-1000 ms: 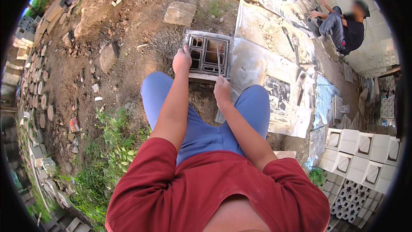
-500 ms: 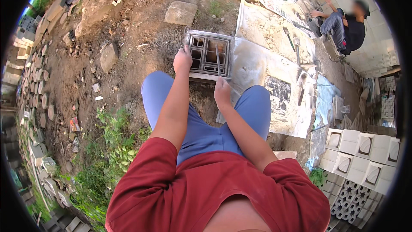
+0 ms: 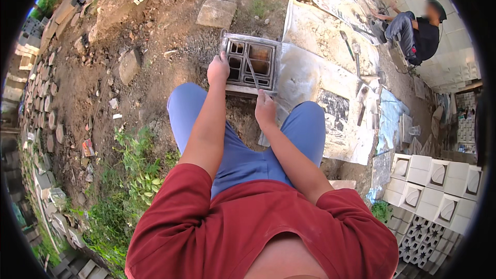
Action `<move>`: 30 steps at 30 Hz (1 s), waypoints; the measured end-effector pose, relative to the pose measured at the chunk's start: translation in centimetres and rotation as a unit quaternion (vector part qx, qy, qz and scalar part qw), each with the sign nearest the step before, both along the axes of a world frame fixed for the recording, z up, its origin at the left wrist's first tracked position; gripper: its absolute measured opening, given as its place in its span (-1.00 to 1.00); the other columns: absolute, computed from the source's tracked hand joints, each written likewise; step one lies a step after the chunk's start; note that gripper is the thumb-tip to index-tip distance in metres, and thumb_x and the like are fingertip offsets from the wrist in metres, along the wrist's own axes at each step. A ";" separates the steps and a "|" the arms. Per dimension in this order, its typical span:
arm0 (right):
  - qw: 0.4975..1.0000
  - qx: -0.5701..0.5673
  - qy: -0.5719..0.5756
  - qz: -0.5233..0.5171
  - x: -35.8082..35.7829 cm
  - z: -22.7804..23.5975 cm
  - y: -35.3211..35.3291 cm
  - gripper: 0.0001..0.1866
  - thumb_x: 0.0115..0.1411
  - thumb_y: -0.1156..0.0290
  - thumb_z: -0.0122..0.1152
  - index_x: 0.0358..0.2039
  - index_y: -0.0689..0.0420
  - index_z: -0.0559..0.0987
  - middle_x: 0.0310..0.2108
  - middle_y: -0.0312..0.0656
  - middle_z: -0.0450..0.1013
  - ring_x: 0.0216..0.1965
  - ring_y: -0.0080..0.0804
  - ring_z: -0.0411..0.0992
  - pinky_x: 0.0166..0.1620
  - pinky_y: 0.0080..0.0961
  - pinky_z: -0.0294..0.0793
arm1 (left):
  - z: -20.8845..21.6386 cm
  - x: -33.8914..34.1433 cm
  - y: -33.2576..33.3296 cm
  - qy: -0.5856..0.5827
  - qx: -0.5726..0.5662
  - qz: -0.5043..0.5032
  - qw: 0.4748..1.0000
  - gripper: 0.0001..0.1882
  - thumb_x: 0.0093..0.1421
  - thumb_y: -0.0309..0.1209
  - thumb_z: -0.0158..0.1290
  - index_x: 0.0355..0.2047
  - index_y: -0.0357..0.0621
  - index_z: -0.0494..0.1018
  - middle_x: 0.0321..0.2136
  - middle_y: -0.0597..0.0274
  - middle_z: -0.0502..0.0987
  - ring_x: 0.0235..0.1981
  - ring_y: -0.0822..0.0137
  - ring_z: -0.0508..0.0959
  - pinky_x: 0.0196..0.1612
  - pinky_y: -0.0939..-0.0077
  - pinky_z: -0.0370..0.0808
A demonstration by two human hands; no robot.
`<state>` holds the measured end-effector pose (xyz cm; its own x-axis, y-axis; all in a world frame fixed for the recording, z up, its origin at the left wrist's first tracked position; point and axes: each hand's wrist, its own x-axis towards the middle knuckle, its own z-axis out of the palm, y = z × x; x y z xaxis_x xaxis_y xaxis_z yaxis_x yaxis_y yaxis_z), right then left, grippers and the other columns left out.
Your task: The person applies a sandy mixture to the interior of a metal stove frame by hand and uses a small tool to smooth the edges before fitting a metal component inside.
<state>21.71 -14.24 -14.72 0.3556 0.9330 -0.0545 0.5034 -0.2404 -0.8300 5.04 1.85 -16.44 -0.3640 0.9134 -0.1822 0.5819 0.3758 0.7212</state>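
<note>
Just beyond my knees rests a squarish metal mould [image 3: 258,40], divided by bars into several rectangular openings, with brown residue inside the largest. My left hand [image 3: 218,69] is closed on the mould's left side; its grip is partly hidden. A thin, flat metal bar [image 3: 252,74] sticks out of my right hand [image 3: 265,109], which is closed around its near end by the mould's front edge. The bar slants up and left across the mould, its far end near the central divider.
Dusty sheets [image 3: 302,67] lie to the right, bearing a green-handled tool [image 3: 346,42], a trowel-like tool [image 3: 361,108] and loose powder. A stone slab [image 3: 217,13] sits beyond the mould. Pale blocks [image 3: 421,175] are stacked at lower right. Another person [image 3: 427,36] sits at far right.
The bar's far end has swung left, from the large right opening to the central divider. My right hand has shifted slightly left with it. My left hand stays on the mould's side.
</note>
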 end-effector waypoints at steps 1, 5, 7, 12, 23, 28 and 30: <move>1.000 -0.004 0.017 0.007 -0.1 0.1 -0.2 -0.38 0.54 -0.06 -0.19 -0.15 0.24 0.65 -0.35 0.26 0.56 -0.22 0.32 0.53 -0.11 0.03 0.47 | -0.2 -0.3 0.0 0.013 0.001 0.000 1.000 -0.32 0.49 0.15 -0.32 -0.07 -0.23 0.54 -0.10 -0.29 0.64 -0.02 -0.30 0.60 0.06 -0.16 0.50; 0.999 -0.030 -0.022 0.027 -0.4 0.3 -0.4 -0.37 0.54 -0.08 -0.20 -0.12 0.23 0.66 -0.31 0.26 0.58 -0.17 0.31 0.54 -0.09 0.04 0.49 | -0.2 -0.4 -0.1 0.022 -0.003 -0.005 1.000 -0.34 0.50 0.14 -0.31 -0.07 -0.21 0.54 -0.10 -0.26 0.64 -0.03 -0.29 0.61 0.05 -0.15 0.51; 0.999 -0.022 -0.018 0.026 -0.2 -0.5 -0.4 -0.36 0.54 -0.09 -0.19 -0.16 0.26 0.64 -0.37 0.22 0.55 -0.23 0.27 0.52 -0.11 0.00 0.46 | -0.1 -0.1 0.0 0.015 0.002 -0.007 1.000 -0.34 0.50 0.13 -0.31 -0.08 -0.21 0.54 -0.10 -0.27 0.64 -0.03 -0.29 0.61 0.05 -0.15 0.51; 0.999 0.030 0.023 0.004 -0.6 -0.7 -0.8 -0.33 0.54 -0.12 -0.19 -0.20 0.30 0.62 -0.43 0.18 0.52 -0.28 0.23 0.50 -0.13 -0.05 0.44 | -0.4 -0.3 0.1 0.022 0.002 -0.005 1.000 -0.34 0.50 0.13 -0.32 -0.07 -0.20 0.55 -0.10 -0.25 0.65 -0.02 -0.29 0.61 0.05 -0.16 0.51; 0.999 -0.039 -0.020 -0.004 1.4 -1.5 -0.2 -0.36 0.54 -0.09 -0.19 -0.15 0.22 0.67 -0.37 0.20 0.57 -0.21 0.27 0.53 -0.11 0.01 0.47 | -0.2 0.2 0.3 0.004 0.012 -0.011 1.000 -0.34 0.51 0.12 -0.33 -0.08 -0.22 0.54 -0.12 -0.27 0.64 -0.04 -0.30 0.61 0.03 -0.18 0.50; 0.998 -0.058 -0.006 0.016 0.9 -1.3 -0.5 -0.36 0.54 -0.10 -0.19 -0.20 0.22 0.66 -0.37 0.19 0.57 -0.22 0.28 0.52 -0.11 0.01 0.46 | -0.4 -0.4 0.1 0.000 0.021 -0.012 1.000 -0.32 0.51 0.11 -0.34 -0.09 -0.26 0.55 -0.11 -0.34 0.62 -0.01 -0.34 0.58 0.07 -0.18 0.47; 0.998 -0.056 -0.019 0.025 1.1 -2.1 -0.4 -0.36 0.54 -0.10 -0.19 -0.22 0.22 0.65 -0.38 0.19 0.57 -0.22 0.28 0.52 -0.12 0.01 0.46 | -0.2 -0.1 0.1 -0.003 0.023 -0.015 1.000 -0.33 0.50 0.11 -0.34 -0.08 -0.25 0.55 -0.11 -0.35 0.61 -0.02 -0.35 0.57 0.07 -0.20 0.46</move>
